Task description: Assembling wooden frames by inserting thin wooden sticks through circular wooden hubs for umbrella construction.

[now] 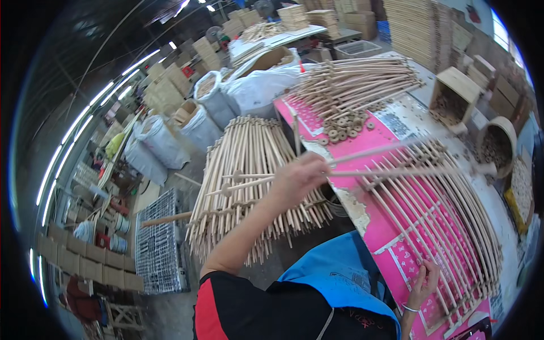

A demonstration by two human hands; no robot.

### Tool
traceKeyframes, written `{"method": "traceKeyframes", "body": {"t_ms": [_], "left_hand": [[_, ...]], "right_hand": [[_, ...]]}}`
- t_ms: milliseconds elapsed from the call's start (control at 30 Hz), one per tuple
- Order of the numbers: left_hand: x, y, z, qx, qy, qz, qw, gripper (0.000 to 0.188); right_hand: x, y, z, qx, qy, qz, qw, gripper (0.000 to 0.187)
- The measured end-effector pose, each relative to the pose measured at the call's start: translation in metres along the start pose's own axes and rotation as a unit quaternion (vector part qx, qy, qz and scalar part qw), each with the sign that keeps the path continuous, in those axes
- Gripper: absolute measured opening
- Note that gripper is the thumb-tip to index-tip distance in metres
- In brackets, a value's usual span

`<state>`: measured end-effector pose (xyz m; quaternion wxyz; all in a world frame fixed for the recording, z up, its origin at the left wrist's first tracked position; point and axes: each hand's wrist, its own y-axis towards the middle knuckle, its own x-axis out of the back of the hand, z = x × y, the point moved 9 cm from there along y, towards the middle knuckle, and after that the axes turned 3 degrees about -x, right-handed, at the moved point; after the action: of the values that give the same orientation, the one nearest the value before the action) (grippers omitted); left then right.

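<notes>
Head view: the left hand has its fingers closed around blurred wooden rods over the pink surface; whether the right hand grips the laid rods is unclear. Best keep the held ones level.

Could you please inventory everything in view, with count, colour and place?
Work table: one, pink-covered, centre right
Held rods: at least two, tan, in left grip
Rod stack: one, tan, left of work table
Table rods: many, tan, table's near right
Far rods: many, tan, table's far end
Rings: many, brown, beside far rods
Open box: one, tan, right
Round tub: one, tan, below open box
Sacks: about five, white, beyond rod stack
Pallet: one, grey, floor left
Board stacks: several, tan, background
Lights: several, white, upper left
Apron: one, blue, lower centre
Left grip: one, bare, around held rods
Right grip: one, bare, by table rods
</notes>
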<state>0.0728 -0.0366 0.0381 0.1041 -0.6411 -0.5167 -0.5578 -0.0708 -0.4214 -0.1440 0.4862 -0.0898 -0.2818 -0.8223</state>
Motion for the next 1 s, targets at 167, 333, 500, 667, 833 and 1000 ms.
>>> {"method": "traceKeyframes", "body": {"t_ms": [167, 333, 500, 667, 833, 1000], "left_hand": [[0.125, -0.077, 0.096, 0.157, -0.004, -0.121, 0.980, 0.020], [0.217, -0.196, 0.222, 0.325, 0.078, -0.232, 0.913, 0.034], [0.221, -0.301, 0.338, 0.398, 0.201, -0.253, 0.858, 0.045], [0.169, -0.358, 0.433, 0.482, 0.189, -0.233, 0.823, 0.044], [0.133, -0.381, 0.481, 0.560, 0.106, -0.202, 0.796, 0.047], [0.119, -0.378, 0.484, 0.570, 0.103, -0.202, 0.790, 0.055]], "right_hand": [[-0.041, 0.010, 0.021, 0.027, 0.037, 0.047, 0.998, 0.010], [-0.093, 0.016, 0.049, 0.040, 0.030, 0.131, 0.990, 0.008], [-0.144, 0.028, 0.079, 0.049, 0.003, 0.170, 0.984, 0.008], [-0.193, 0.040, 0.114, 0.071, -0.040, 0.222, 0.972, 0.006], [-0.229, 0.047, 0.126, 0.061, -0.042, 0.252, 0.965, 0.006], [-0.245, 0.051, 0.123, 0.084, -0.047, 0.250, 0.964, 0.006]]}}
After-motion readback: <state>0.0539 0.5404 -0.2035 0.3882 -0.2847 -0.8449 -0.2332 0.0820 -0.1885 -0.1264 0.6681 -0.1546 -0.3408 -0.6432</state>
